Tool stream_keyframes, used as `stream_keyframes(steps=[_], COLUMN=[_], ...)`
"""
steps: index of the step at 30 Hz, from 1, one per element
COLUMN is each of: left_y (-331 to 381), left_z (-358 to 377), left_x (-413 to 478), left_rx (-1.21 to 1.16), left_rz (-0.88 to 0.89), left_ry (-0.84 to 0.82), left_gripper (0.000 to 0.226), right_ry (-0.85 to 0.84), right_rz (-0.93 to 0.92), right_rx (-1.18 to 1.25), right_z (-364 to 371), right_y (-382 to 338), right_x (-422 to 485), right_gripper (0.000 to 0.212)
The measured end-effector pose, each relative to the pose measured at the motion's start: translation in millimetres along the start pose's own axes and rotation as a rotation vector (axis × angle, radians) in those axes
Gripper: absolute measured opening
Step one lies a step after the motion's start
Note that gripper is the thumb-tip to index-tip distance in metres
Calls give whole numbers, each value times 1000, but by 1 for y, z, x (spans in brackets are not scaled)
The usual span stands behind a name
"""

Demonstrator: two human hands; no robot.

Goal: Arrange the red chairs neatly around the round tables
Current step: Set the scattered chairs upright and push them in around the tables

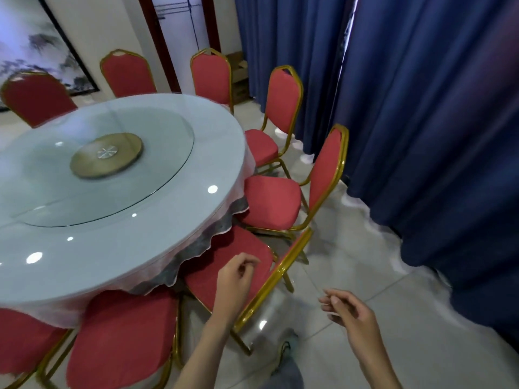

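Note:
A round table point(157, 248) with a pale cloth and a glass turntable point(106, 167) fills the left. Several red chairs with gold frames ring it. The nearest chair point(224, 270) stands right below me, its seat tucked under the cloth edge and its gold back rail point(276, 276) running diagonally. My left hand point(234, 279) hovers over that seat, just left of the rail, fingers loosely curled and holding nothing. My right hand point(349, 313) hangs free over the floor to the right of the rail, fingers loosely curled, empty. Another chair point(272, 202) sits just beyond.
Dark blue curtains point(421, 122) hang along the right, close behind the chairs and pooling on the pale tiled floor point(351, 265). More chairs point(120, 346) stand at the lower left. A doorway point(182, 29) and a framed picture point(33, 43) are at the back.

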State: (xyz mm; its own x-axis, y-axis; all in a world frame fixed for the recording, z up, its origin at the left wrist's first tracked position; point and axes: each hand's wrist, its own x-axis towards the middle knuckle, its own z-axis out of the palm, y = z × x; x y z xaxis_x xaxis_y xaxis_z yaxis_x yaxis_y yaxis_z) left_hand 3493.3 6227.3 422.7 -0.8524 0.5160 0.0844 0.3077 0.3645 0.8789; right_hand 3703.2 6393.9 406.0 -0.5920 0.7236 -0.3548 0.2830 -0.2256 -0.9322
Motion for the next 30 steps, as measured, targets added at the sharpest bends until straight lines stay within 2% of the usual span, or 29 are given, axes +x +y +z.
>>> stream_keyframes(steps=[4,12,21,30], left_y=[11,45,64,97], left_z=[53,136,184,273], left_x=[58,155,236,323], left_rx=[-78,-231,-244,-117], left_rz=[0,-119,-196,-209], left_ry=[-23,-67,-43,89], left_gripper=[29,26,28,32], right_ry=[1,-9,-32,-136], right_rz=[-20,-43,-33,-17], right_rx=[-59,-180,-154,-144], right_z=[-23,-60,-92,-160], right_y=[-27,-94,-125,-154], right_x=[59,177,277,417], right_gripper=[17,16,17,18])
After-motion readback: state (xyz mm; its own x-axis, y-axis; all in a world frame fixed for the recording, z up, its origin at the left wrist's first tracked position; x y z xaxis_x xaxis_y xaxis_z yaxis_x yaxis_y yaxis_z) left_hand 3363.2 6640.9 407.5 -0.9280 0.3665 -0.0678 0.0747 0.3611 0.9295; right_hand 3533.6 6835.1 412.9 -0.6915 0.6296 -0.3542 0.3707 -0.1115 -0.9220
